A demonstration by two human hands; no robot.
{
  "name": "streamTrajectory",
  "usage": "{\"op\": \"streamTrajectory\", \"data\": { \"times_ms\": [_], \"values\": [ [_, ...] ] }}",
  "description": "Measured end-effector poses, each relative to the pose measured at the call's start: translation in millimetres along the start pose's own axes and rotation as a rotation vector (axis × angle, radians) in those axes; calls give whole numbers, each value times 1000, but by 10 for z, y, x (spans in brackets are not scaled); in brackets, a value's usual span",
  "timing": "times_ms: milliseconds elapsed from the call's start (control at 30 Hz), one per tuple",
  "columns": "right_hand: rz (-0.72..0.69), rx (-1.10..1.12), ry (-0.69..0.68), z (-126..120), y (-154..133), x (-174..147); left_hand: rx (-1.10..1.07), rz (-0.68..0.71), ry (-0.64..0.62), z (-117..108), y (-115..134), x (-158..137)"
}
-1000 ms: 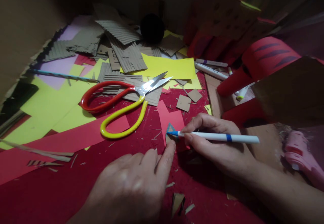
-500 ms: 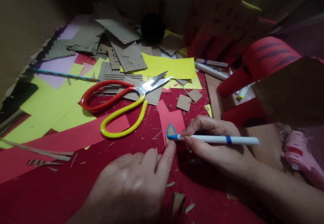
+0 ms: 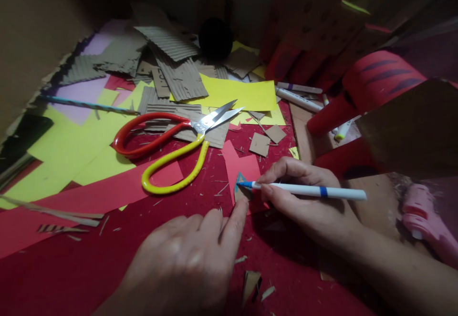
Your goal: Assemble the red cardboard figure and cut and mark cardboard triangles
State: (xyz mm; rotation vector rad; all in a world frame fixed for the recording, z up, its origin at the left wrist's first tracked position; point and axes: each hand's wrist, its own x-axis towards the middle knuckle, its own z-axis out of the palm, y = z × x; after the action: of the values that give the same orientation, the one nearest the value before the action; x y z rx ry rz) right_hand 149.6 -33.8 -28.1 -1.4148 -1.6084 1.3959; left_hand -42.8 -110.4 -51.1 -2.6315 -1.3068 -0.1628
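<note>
My right hand [image 3: 318, 215] pinches a white marker with a blue band [image 3: 291, 188] between thumb and fingers. Its blue tip touches a small pointed piece of cardboard [image 3: 243, 193], which has blue marks along its edges and near its top. Under that piece lies a scrap of red paper [image 3: 252, 166] on the dark red surface. My left hand [image 3: 189, 254] rests with the index finger stretched out, its tip pressing the lower end of the cardboard piece. The other left fingers are bent and partly hidden; nothing shows in them.
Scissors with red and yellow handles [image 3: 203, 127] lie spread, left of the hands. Behind are corrugated cardboard scraps [image 3: 179, 75] and yellow paper [image 3: 239, 94]. Small cardboard squares [image 3: 259, 145] lie near the right hand. Red paper tubes [image 3: 329, 116] and a pink glue gun [image 3: 422, 216] are at right.
The marker tip has moved up the cardboard piece, from its lower left edge toward its upper part, and more blue shows there. The left hand has stayed in place.
</note>
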Motion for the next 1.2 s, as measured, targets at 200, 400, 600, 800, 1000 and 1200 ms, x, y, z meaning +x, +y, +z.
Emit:
{"op": "streamTrajectory", "data": {
  "times_ms": [200, 400, 600, 800, 1000, 1200],
  "values": [
    [0, -4, -93, -34, 12, -20, -1, 7, -4, -11, -14, 4],
    [-23, -6, -43, -21, 8, -4, 9, 3, -19, -21, -14, -19],
    [-5, -26, -69, -20, -28, -8, 32, -4, -23, -31, -3, -7],
    [-22, -9, -76, -26, -11, -12, 17, 4, 1, -26, -9, 6],
    [-8, -30, -74, -23, -9, -18, 22, 7, -14, -36, -6, 14],
    [1, -6, -71, -26, -5, -23, 20, -8, -10, -30, 0, 9]
  ]
}}
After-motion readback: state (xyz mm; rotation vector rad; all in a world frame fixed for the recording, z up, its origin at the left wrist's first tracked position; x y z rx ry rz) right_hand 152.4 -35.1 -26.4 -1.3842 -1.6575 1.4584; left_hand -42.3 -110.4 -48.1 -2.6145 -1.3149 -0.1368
